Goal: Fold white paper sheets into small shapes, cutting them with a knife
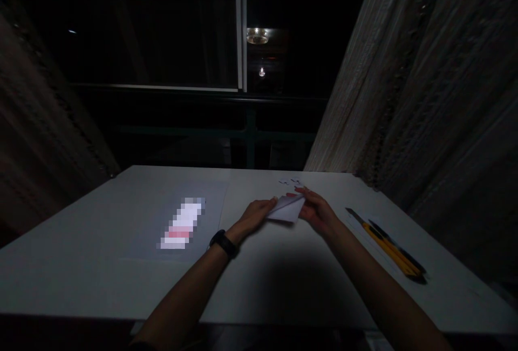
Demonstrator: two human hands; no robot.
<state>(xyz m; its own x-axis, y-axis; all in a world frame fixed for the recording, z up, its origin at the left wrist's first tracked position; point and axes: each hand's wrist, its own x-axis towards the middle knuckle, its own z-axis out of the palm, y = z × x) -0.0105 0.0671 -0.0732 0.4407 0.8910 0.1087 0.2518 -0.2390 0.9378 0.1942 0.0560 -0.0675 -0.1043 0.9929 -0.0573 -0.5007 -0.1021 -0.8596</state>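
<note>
Your two forearms come in from the bottom edge, with a black watch (224, 243) on your left wrist. Both hands meet over the middle of the white table (101, 275), a bit right of centre.

Your left hand (256, 215) is mostly curled. Its fingertips and thumb are pinched on the left edge of a folded white paper (288, 210). Your right hand (317, 211) grips the paper's right side, thumb on top and fingers tucked under, so it is closed on it too. The hands are close together with only the paper between them. The paper is lifted just off the tabletop and tilted, with a pointed corner hanging low. It's too dark to read the fold lines.

To the right of your right forearm, near the table's right edge, a yellow cutter (390, 249) lies with a black pen-like tool (408, 257) just beside it. They are parallel, angled away from you, and neither hand touches them.

To the left of your left hand, a large pale sheet (137, 205) lies flat on the table, with a blurred-out patch on it.

Just past the hands are a few small paper scraps (290, 182), near the far edge of the table.

Behind the table is a dark window with a pale frame (239, 27), and a lamp reflection (258, 35) shows in the glass. A curtain hangs on the right (424, 97) and another on the left (40, 113).
</note>
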